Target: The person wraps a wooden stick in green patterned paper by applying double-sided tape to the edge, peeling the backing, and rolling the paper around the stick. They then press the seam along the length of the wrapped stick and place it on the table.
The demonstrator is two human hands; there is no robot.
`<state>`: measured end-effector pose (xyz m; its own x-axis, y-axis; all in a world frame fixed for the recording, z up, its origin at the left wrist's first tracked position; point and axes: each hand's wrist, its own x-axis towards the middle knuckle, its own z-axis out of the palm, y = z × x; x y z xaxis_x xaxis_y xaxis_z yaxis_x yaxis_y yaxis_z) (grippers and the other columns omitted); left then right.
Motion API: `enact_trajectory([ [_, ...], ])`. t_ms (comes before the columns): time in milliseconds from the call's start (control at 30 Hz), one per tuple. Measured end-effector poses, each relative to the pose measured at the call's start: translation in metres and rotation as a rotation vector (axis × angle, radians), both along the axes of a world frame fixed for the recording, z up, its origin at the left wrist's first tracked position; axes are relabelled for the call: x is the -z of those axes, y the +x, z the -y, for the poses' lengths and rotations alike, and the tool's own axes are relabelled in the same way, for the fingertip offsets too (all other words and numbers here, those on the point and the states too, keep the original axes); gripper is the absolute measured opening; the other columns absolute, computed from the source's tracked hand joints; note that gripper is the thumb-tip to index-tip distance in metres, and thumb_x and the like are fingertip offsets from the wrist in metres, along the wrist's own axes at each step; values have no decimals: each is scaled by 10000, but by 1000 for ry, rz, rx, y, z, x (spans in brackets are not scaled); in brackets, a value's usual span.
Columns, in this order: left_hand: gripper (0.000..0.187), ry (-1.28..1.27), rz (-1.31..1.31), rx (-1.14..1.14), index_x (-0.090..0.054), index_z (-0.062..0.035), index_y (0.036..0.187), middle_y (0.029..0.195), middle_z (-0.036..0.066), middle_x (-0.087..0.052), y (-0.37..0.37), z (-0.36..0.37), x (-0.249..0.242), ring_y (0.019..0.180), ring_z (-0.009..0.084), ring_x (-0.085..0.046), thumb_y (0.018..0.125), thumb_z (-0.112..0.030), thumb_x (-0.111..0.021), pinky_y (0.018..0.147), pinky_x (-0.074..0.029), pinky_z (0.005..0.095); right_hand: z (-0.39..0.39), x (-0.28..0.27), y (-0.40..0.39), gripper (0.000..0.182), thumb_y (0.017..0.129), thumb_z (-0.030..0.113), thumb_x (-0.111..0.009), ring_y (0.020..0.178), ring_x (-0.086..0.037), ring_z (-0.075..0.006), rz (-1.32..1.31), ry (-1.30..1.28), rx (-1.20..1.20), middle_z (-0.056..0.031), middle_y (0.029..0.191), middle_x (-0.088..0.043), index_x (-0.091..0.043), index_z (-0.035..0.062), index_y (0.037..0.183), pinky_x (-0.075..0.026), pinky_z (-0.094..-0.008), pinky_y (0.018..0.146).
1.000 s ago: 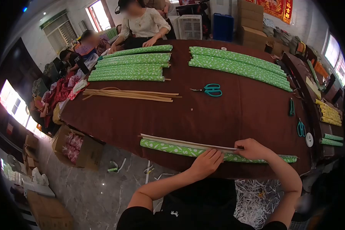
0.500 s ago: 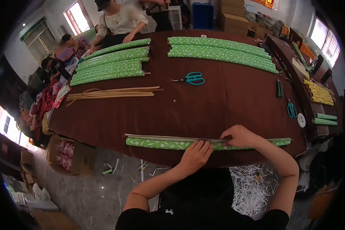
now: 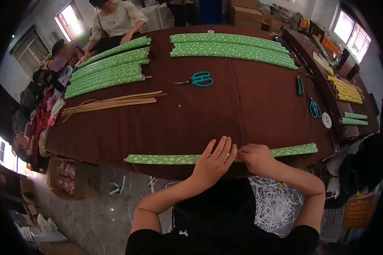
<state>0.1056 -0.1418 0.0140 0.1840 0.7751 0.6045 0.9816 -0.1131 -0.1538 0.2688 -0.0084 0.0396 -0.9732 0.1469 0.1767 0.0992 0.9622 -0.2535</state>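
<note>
A long green patterned roll [image 3: 166,159] lies along the near edge of the brown-covered table [image 3: 191,123]. My left hand [image 3: 215,163] rests on the roll's middle, palm down, fingers stretched out. Just right of it, touching the roll, is my right hand [image 3: 255,158], its fingers bent together; what they grip, if anything, is hidden. Teal-handled scissors [image 3: 201,79] lie farther back. Thin wooden strips [image 3: 115,103] lie at the left, beside a stack of green rolls [image 3: 106,74]. More green rolls [image 3: 234,50] are at the back.
Another pair of scissors [image 3: 315,108], a green-handled tool [image 3: 300,86] and a white tape roll [image 3: 326,120] lie at the right. A person [image 3: 115,23] is across the table. Yellow rolls [image 3: 347,91] rest on a side table. Paper shreds [image 3: 274,204] and a carton [image 3: 85,180] are below.
The pale strip edge along the roll no longer shows, and the roll looks flatter. My left hand has opened its fingers. The view has shifted, moving the table contents left and up.
</note>
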Motion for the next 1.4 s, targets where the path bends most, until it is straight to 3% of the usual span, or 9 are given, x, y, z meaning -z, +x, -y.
enact_trajectory([
  [233,463,-407,219,32,-576,44,1223,1160,175,-637,8,2,18,1127,300,-608,768,-35,-599,1003,-460,394,13,13,8,337,703,61,-631,837,-655,-233,-207,189,-63,-103,963,-660,-654,-8,1032,-550,-340,685],
  [567,388,-331,79,33,-604,21,1189,1164,148,-651,3,1,19,1094,293,-637,820,-96,-589,972,-487,374,20,30,12,372,756,92,-615,957,-676,-258,-255,271,32,-155,1082,-680,-649,-24,1108,-566,-357,786],
  [967,402,-349,110,60,-597,13,1215,1190,141,-648,-1,1,20,1091,297,-641,825,-80,-578,967,-495,376,26,38,12,443,702,72,-616,999,-667,-279,-236,287,80,-148,1138,-668,-648,-6,1137,-558,-383,837],
  [1200,490,-390,189,64,-553,25,1270,1220,169,-622,-3,0,22,1167,342,-577,781,-9,-554,1021,-445,406,32,35,10,366,758,107,-620,988,-663,-284,-295,290,135,-181,1102,-670,-645,-54,1086,-544,-380,867],
  [1267,514,-409,229,67,-541,31,1283,1245,189,-604,0,-2,16,1182,364,-562,770,36,-539,1025,-441,420,32,47,10,418,803,139,-580,1097,-628,-268,-195,305,177,-151,1204,-638,-606,-7,1194,-514,-386,947],
  [1400,535,-433,203,66,-510,32,1316,1293,184,-575,-2,-2,19,1227,368,-528,781,54,-525,1036,-434,429,30,54,8,401,810,138,-577,1085,-631,-278,-200,318,168,-151,1173,-647,-615,-21,1176,-517,-388,943],
])
